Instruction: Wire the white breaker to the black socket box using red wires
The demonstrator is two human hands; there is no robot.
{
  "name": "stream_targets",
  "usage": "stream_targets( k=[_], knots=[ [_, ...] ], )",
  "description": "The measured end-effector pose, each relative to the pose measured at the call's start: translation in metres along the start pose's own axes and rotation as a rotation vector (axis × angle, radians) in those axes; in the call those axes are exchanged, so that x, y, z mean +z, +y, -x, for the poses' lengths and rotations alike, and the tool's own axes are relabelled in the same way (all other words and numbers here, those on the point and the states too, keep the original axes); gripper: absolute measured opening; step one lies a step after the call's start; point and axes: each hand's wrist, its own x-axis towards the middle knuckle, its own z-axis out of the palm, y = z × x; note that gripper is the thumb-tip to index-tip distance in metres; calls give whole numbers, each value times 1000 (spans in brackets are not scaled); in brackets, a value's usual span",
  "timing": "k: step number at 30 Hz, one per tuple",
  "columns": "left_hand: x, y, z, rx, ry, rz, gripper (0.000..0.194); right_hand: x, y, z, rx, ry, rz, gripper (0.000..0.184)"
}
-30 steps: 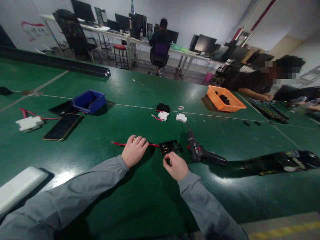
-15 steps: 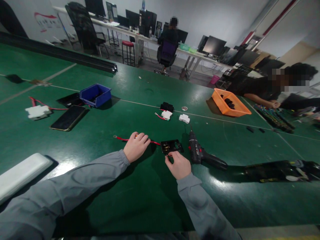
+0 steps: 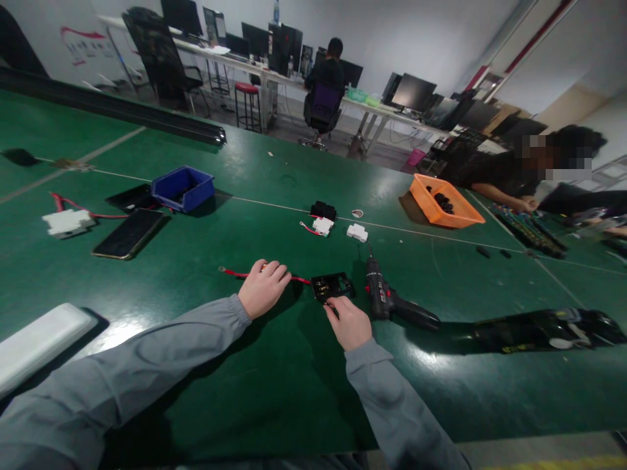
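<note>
My left hand (image 3: 264, 289) is closed around a red cable (image 3: 235, 274) with a ring terminal at its far left end. The cable runs right into a black plastic housing (image 3: 333, 287), in which some brass-coloured metal shows. My right hand (image 3: 350, 322) pinches the near edge of this housing between thumb and fingers. Right of the housing lies a black cordless drill (image 3: 379, 294), its bit pointing away from me. Beyond my hands sit a white block with a short red lead (image 3: 323, 226) and a second white block (image 3: 357, 232).
A blue bin (image 3: 183, 189) and a phone (image 3: 130, 234) lie to the left, near another white block (image 3: 68, 223). An orange basket (image 3: 445, 202) holds black parts. One person sits at the right side of the table. A white slab (image 3: 44, 346) lies near left.
The whole view has shifted slightly. Both hands keep their places on the cable and the housing, with hardly any movement.
</note>
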Motion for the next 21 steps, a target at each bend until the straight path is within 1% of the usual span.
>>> stream_targets(
  k=[9, 15, 21],
  knots=[
    [0, -1, 0, 0, -5, 1, 22, -2, 3, -1, 7, -11, -27, 13],
    [0, 0, 0, 0, -6, 4, 21, 0, 2, -3, 31, 15, -65, 14],
    [-1, 0, 0, -3, 7, 12, 21, 2, 0, -3, 51, -14, -107, 13]
  ],
)
